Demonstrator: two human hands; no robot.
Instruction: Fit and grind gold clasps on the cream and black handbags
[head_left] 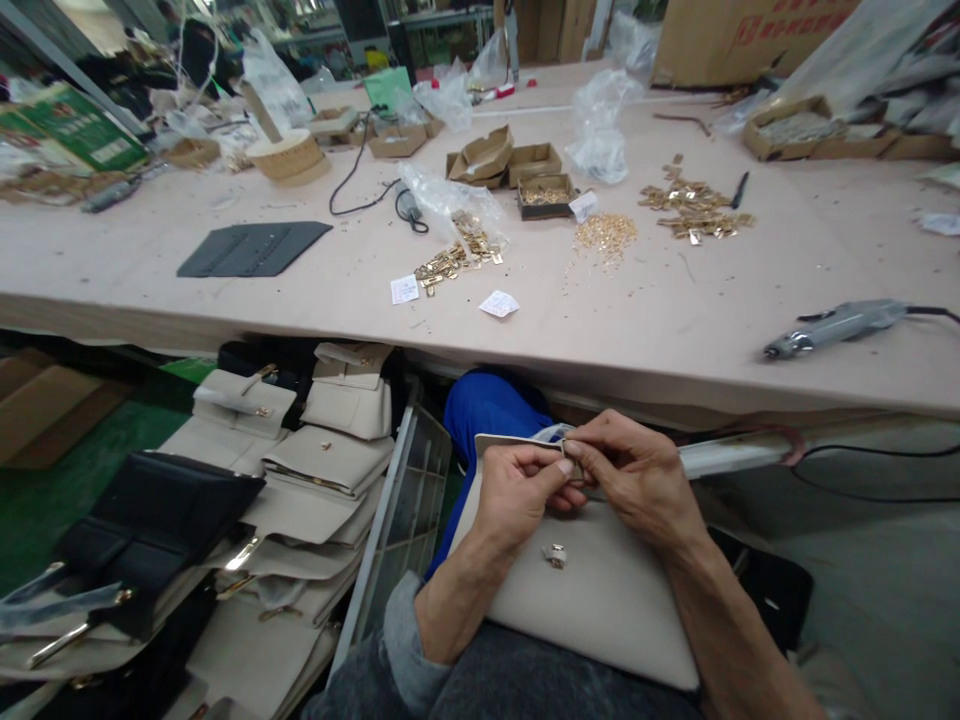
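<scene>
A beige handbag (600, 590) lies across my lap, with a small metal clasp (555, 556) on its face. My left hand (525, 490) is closed, thumb and fingers pinching at the bag's upper edge. Close against it, my right hand (630, 470) pinches the same spot from the other side. A small fitting or strap end seems to lie between the fingertips, but the fingers mostly cover it. A bit of clear plastic film (551, 433) shows just behind the hands.
On the table (637, 320) are a grey electric screwdriver (840, 328), gold metal plates (694, 205), small gold screws (606, 238), cardboard trays (546, 195) and a dark flat panel (253, 248). Stacked beige bags (330, 460) and a black bag (150, 530) fill the left, beside a plastic crate (386, 520).
</scene>
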